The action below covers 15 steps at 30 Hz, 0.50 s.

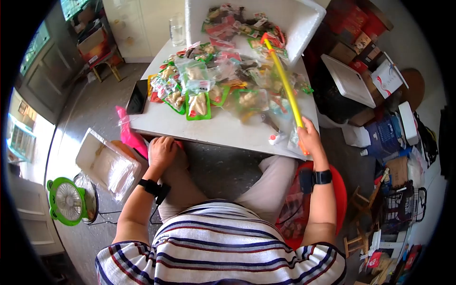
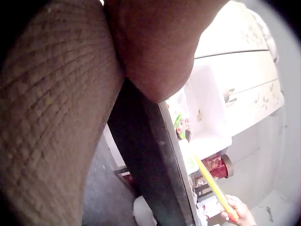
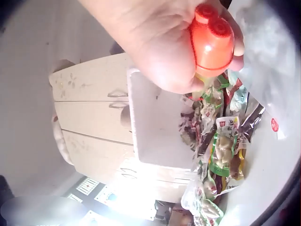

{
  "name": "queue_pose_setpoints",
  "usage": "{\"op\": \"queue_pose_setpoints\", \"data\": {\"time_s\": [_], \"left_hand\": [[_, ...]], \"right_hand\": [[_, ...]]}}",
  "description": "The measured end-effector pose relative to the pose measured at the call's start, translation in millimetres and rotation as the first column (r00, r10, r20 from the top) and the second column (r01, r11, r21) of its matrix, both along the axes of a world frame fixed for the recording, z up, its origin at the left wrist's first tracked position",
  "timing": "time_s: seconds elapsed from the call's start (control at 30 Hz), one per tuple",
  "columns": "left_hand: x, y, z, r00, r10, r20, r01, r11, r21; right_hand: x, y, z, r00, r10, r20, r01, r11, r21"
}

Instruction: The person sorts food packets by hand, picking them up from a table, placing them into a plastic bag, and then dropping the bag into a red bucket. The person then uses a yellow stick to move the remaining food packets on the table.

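My right hand (image 1: 310, 137) grips a long yellow stick (image 1: 286, 85) near its lower end, at the table's right edge. In the right wrist view the fingers wrap round it below a rounded orange end cap (image 3: 214, 47). The stick slants away over the packets, and its orange-red tip overlaps the open white foam box (image 1: 304, 29). Many small sealed food packets (image 1: 198, 105) are heaped on the white table (image 1: 218, 130) and inside the box. My left hand (image 1: 162, 151) rests on my left knee by the table's front edge, holding nothing.
A black phone (image 1: 137, 97) lies at the table's left edge, and a glass (image 1: 177, 31) stands behind. To the left are a pink bag (image 1: 129, 134), a foam box (image 1: 96, 154) and a green fan (image 1: 67, 201). A red basin (image 1: 338, 190) holding packets sits by my right leg.
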State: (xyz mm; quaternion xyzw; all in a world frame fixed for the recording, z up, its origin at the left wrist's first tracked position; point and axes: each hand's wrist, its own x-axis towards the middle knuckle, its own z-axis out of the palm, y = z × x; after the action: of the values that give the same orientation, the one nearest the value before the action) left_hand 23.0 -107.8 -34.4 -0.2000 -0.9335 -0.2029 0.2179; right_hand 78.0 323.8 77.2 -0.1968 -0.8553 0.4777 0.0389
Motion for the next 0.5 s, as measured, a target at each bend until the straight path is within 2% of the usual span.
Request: {"op": "queue_pose_setpoints", "data": {"time_s": [0.07,0.17,0.33,0.4,0.43,0.5], "left_hand": [[1,-1,1,1.000,-0.004,-0.019,0.004,1.000,0.019],[2,-2,0,1.000,0.000,-0.027,0.001,1.000,0.031],[1,1,-1,0.999,0.003,-0.036,-0.001,0.998,0.070],[1,1,1,0.999,0.000,-0.041,0.003,0.997,0.079],[2,1,2,0.999,0.005,-0.034,-0.003,0.997,0.082],[2,2,3,1.000,0.017,-0.020,-0.015,0.996,0.087]], "right_hand": [[-13,-5,-3,0.998,0.023,0.054,-0.026,0.998,0.052],[-3,-5,-9,0.995,0.069,0.072,-0.071,0.997,0.015],[69,-13,6,0.989,0.129,0.074,-0.119,0.984,-0.131],[103,-8,12,0.994,0.110,0.023,-0.093,0.921,-0.377],[116,-4,11,0.993,0.120,0.012,-0.102,0.889,-0.447],[130,-7,12,0.996,0.089,-0.022,-0.090,0.887,-0.453]]}}
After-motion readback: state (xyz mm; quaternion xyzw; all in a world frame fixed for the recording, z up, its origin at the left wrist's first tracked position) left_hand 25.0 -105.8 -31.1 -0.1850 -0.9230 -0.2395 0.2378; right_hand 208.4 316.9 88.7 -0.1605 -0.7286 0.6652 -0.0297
